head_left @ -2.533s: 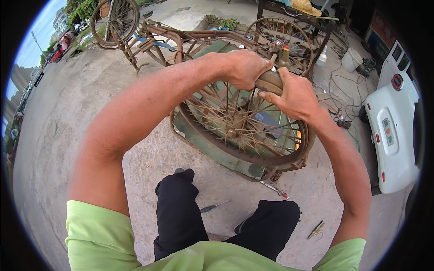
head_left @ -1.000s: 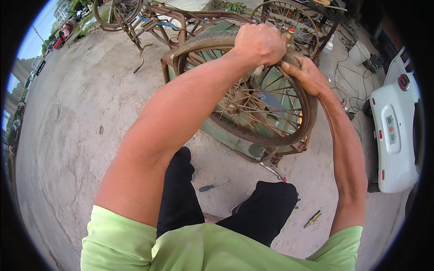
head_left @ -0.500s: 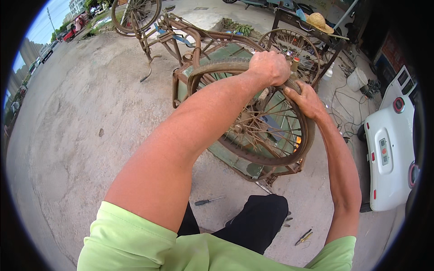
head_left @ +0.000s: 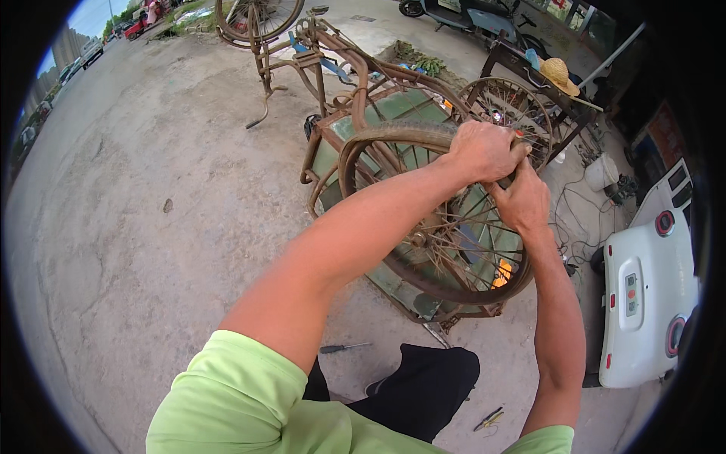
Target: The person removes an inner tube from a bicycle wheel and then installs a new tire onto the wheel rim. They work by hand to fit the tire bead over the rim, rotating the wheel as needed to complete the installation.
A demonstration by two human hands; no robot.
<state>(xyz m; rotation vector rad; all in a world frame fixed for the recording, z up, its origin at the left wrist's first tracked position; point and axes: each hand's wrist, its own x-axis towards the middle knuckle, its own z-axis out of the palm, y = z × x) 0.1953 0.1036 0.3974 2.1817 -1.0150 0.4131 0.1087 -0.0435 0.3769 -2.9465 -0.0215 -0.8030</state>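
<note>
A spoked wheel with a worn, dirty bicycle tire (head_left: 404,133) stands in front of me, part of a rusty, overturned tricycle frame (head_left: 359,83). My left hand (head_left: 485,151) is closed over the tire at the wheel's far right side. Right beside it, my right hand (head_left: 523,200) grips the same stretch of tire, its thumb and fingertips close to the left hand's fingers. The two hands hide the rim and tire between them. Below them the hub (head_left: 417,238) and its rusty spokes show.
Green panels (head_left: 401,104) of the cart lie behind the wheel. A screwdriver (head_left: 345,348) and pliers (head_left: 489,418) lie on the concrete near my knees. A second wheel (head_left: 522,94), a straw hat (head_left: 558,74), a white bucket (head_left: 602,173) and a white car (head_left: 643,299) are to the right.
The view has shifted, so the scene sits lower and further right. My right hand has moved up along the tire, closer to my left hand. Both keep hold of it.
</note>
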